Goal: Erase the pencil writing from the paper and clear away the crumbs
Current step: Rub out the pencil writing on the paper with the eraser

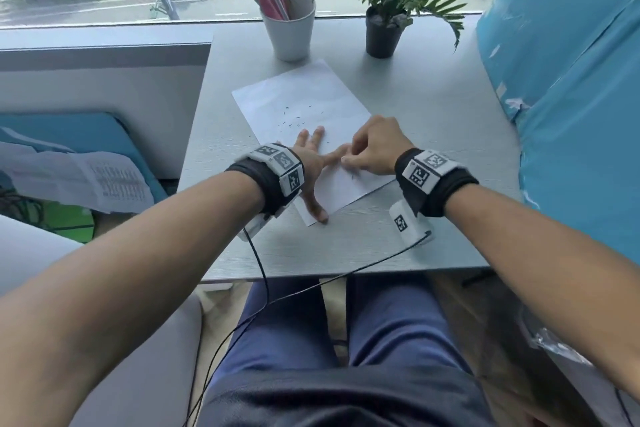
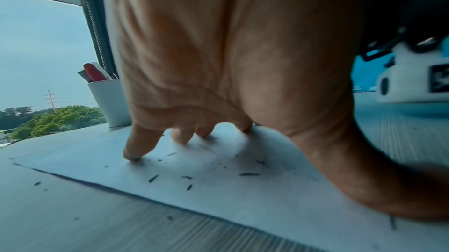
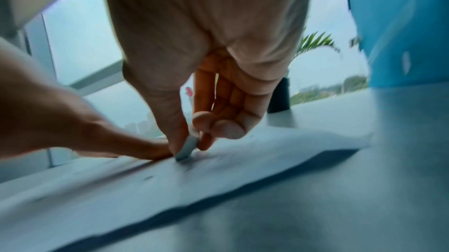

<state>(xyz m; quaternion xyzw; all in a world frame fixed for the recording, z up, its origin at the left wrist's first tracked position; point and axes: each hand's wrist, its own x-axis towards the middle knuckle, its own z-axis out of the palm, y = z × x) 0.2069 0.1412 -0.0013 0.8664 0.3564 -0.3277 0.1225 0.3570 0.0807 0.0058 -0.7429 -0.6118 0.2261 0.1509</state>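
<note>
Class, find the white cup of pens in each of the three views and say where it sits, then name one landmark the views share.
Head: the white cup stands top centre, on the table beyond the paper, by the window.
Left wrist: it stands at mid left, partly behind the left hand.
Right wrist: the cup itself is not visible; the right hand blocks that spot.
Shared landmark: the paper, which lies under the hands in all three.
</note>
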